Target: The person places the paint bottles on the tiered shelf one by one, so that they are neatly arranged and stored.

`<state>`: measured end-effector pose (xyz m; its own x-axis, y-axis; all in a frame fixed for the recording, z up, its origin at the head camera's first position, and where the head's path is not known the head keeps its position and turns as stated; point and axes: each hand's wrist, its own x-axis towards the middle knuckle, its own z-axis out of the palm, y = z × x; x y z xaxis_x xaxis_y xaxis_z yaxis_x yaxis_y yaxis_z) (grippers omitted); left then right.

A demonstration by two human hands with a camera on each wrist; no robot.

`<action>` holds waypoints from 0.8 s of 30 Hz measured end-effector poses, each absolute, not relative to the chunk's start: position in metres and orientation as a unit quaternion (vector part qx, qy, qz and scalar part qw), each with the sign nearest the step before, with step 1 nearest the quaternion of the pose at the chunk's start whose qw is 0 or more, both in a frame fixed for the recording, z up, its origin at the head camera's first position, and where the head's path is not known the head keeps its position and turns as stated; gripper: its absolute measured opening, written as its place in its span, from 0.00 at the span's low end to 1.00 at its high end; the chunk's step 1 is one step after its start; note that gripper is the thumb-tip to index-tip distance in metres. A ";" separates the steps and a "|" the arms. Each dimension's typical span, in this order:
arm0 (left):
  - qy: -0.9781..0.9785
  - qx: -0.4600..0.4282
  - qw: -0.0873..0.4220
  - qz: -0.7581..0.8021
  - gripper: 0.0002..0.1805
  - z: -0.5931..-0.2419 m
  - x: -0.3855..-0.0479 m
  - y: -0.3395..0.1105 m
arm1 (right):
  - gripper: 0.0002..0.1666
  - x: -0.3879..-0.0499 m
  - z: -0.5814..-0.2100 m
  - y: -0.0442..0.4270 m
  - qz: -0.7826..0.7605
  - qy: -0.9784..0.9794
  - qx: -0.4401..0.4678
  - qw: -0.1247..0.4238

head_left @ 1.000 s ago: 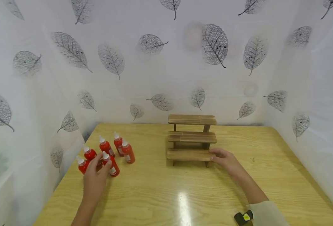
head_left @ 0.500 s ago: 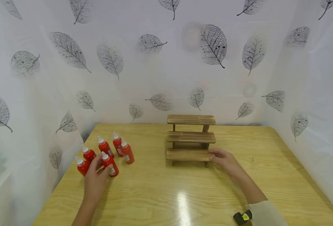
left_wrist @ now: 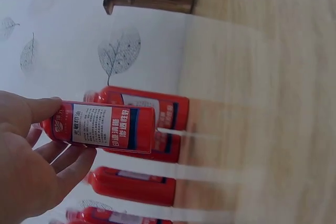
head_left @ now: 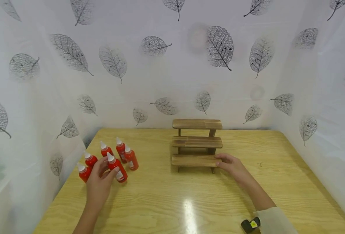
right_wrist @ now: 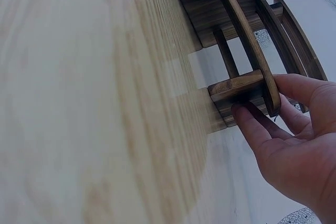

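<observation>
From the head, the left hand (head_left: 98, 183) grips a red plastic bottle with a pointed white nozzle (head_left: 119, 171), ahead of the palm; five similar red bottles (head_left: 132, 160) stand beyond and left of the hand. The right hand (head_left: 232, 167) pinches a brown wooden three-step stand (head_left: 197, 142) to its left. At the left wrist, the bottle juts past the fingertips. At the right wrist, thumb and fingers straddle the lowest step's end.
</observation>
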<state>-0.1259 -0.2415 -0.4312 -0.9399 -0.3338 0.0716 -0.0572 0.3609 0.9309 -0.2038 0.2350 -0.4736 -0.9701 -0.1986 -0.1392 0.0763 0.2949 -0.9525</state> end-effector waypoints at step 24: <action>-0.801 -0.055 0.106 -0.586 0.30 -0.369 -0.192 -0.149 | 0.30 -0.205 -0.477 0.234 -0.592 0.798 -0.029 0.107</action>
<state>-0.1925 -0.1493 -0.3692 -0.9713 -0.0363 0.2351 0.2130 0.3073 0.9275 -0.2046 0.2339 -0.4765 -0.9756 -0.1718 -0.1365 0.0807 0.2975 -0.9513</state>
